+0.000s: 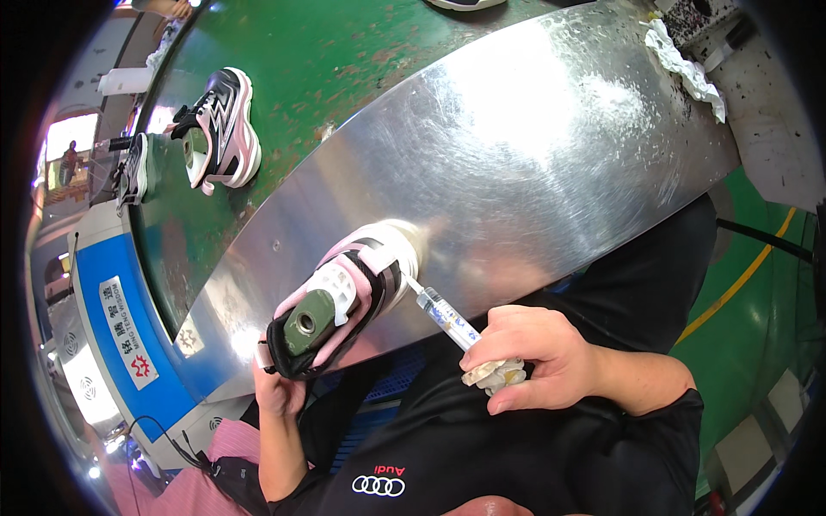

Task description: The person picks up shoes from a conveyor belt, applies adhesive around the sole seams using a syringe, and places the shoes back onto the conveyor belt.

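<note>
My left hand grips a pink, black and white sneaker by its heel, at the near edge of the metal worktop. A dark green shoe last sits inside the sneaker, with a white plastic piece beside it in the opening. In my right hand is a clear syringe, its tip against or very close to the side of the sneaker near the sole. Whitish, lumpy material covers the syringe's rear end between my thumb and fingers.
The shiny metal worktop borders a green surface carrying another sneaker and a darker one. Crumpled white paper lies at the far right. A blue and white machine panel stands left. Another person's hand shows at top left.
</note>
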The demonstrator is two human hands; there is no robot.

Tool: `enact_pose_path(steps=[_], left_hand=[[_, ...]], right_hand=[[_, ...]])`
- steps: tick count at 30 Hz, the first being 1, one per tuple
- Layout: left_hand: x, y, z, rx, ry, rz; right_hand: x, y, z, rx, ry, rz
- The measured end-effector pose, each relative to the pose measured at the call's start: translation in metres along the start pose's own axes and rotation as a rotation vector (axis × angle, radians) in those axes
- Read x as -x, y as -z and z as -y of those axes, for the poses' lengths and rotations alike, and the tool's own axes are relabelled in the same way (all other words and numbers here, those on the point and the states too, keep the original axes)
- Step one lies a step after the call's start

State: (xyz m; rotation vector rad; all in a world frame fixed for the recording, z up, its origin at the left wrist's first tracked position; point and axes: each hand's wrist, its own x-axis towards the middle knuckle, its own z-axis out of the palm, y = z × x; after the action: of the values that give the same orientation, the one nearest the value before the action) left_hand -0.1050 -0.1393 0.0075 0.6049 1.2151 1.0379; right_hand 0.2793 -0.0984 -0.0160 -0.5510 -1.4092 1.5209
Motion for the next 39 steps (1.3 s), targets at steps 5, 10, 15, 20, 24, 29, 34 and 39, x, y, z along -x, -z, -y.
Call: enact_pose_path(steps=[5,10,15,20,24,29,34,39], left_hand=[[0.024,-0.021,0.014,0.082,0.092,-0.020],[0.035,-0.051,0.026,0.168,0.144,0.067],[0.040,-0.065,0.045,0.302,0.211,0.157],[0.038,-0.090,0.058,0.457,0.228,0.226],[0.034,-0.088,0.066,0.484,0.348,0.341],[0.017,-0.111,0.068,0.663,0.441,0.484],[0.003,-0.143,0.059,0.620,0.544,0.509],[-0.016,-0.153,0.072,0.680,0.634,0.650]], right_hand=[[0.004,-0.005,0.002,0.013,-0.024,0.011],[0.006,-0.009,0.011,0.035,-0.059,0.031],[0.005,-0.013,0.021,0.038,-0.063,0.030],[0.000,-0.013,0.033,0.057,-0.086,0.070],[0.001,-0.010,0.051,0.062,-0.185,0.125],[0.005,-0.007,0.088,0.094,-0.329,0.184],[0.022,-0.007,0.119,0.122,-0.280,0.139],[0.036,-0.005,0.141,0.240,-0.255,0.152]])
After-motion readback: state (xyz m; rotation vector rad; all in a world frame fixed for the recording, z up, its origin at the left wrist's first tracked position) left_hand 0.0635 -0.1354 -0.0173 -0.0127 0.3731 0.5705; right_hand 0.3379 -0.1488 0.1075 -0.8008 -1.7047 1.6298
